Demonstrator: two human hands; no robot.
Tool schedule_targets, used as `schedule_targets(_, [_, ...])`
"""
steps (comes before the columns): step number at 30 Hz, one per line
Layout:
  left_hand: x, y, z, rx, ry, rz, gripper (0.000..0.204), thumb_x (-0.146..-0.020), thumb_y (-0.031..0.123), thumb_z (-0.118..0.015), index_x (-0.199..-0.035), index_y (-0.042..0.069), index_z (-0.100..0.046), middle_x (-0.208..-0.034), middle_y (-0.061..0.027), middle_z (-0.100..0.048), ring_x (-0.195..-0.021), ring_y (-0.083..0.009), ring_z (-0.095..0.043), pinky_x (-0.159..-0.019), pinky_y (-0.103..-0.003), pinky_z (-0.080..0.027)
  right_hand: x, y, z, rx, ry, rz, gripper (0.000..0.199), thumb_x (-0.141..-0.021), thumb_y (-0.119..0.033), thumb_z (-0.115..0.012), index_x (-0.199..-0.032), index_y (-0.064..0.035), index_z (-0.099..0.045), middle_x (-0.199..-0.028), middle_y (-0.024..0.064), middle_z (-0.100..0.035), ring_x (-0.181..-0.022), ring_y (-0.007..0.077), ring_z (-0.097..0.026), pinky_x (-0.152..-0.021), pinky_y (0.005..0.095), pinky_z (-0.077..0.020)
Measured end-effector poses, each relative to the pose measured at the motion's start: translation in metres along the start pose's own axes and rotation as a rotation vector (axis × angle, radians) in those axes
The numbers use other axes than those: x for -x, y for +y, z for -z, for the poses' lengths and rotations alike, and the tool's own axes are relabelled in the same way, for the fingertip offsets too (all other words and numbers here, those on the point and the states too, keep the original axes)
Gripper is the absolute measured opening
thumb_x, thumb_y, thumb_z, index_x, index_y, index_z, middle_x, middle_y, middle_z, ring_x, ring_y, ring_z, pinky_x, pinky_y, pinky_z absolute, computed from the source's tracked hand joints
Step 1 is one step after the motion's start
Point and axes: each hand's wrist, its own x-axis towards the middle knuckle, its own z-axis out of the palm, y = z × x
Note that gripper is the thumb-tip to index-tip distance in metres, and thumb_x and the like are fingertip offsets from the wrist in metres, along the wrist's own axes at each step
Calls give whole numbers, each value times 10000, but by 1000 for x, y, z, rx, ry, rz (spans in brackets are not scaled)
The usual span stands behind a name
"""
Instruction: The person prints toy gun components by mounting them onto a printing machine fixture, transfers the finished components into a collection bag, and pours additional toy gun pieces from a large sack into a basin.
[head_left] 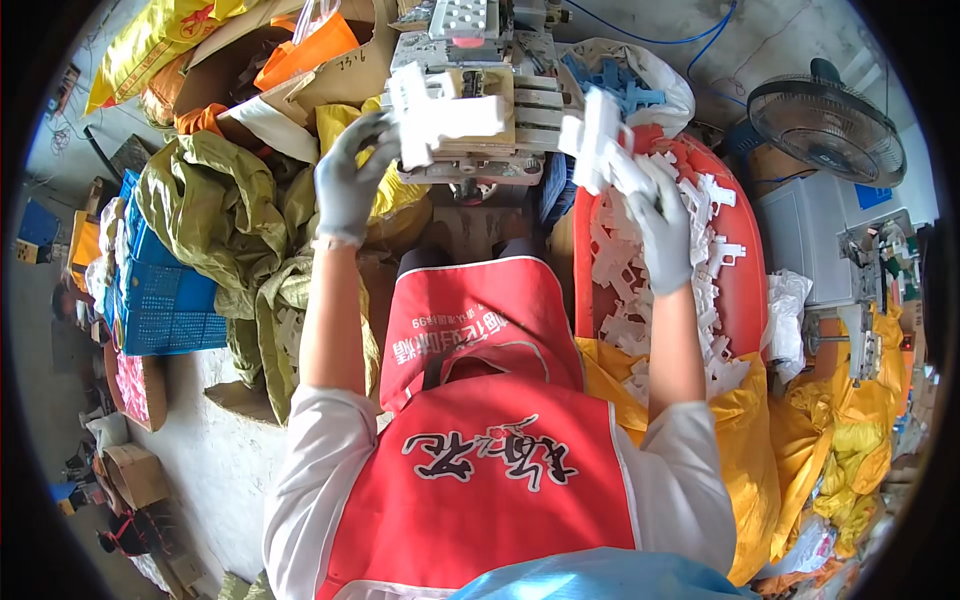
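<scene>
Both of my hands wear grey gloves. My left hand (pixel 350 185) is closed on the edge of a white plastic toy pistol (pixel 445 118), raised in front of the machine's small platform; its outline is bright and partly washed out. My right hand (pixel 664 228) grips another white toy pistol (pixel 600 140) above the far side of a red tub (pixel 742 290). The tub holds a heap of similar white pistol pieces (pixel 622 265). Straight ahead stands a metal machine (pixel 545 100) with a flat bed.
A white sack with blue toy pistols (pixel 615 82) lies behind the tub, and a fan (pixel 825 125) stands at far right. To the left are a cardboard box (pixel 215 70), green woven sacks (pixel 225 200) and a blue crate (pixel 170 300). Yellow sacking (pixel 735 460) hangs near my right elbow.
</scene>
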Motion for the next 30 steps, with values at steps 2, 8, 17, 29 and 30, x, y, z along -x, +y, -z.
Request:
schedule_targets(2, [28,-10,25,1,99,60,311,-813,80,-695,-1107,14,-621,-1043,-78,-678,-910,-132,-646,-809,-256,-512,-29,-13,-29,-44,-139,52,409,-850,4,-558,-1256,-11,-517,-1142,46,-562,-851,70,-529,-705,207,-448])
schedule_targets(8, [106,-37,113,-172,368,374,264,-856,132,-670,-1094,21,-640,-1092,-61,-661,-929,-128,-627,-816,-257,-507,-90,-26,-85,283,-321,64,344,-837,-55,-611,-1181,-64,-602,-952,35,-629,-750,80,-558,-680,230,-466])
schedule_targets(17, [182,-76,137,-79,395,542,223,-885,130,-644,-1065,-2,-630,-999,-21,-644,-868,-79,-553,-782,-224,-450,-85,-19,-91,757,-339,437,360,-855,-119,-607,-1214,-105,-593,-1208,120,-592,-1057,236,-593,-899,304,-469])
schedule_targets(29, [267,-160,190,-585,241,760,359,-921,249,-584,-1184,4,-586,-1127,-78,-642,-952,-180,-596,-867,-289,-465,34,145,95,953,-198,-221,383,-885,-366,-561,-1182,-126,-592,-1121,144,-635,-1014,306,-617,-877,375,-480])
schedule_targets(30, [277,-168,199,-502,256,822,356,-923,257,-578,-1172,2,-590,-1124,-85,-638,-956,-185,-594,-870,-288,-463,53,171,107,887,-234,-371,397,-883,-382,-546,-1177,-120,-594,-1115,140,-640,-1026,306,-615,-890,377,-477])
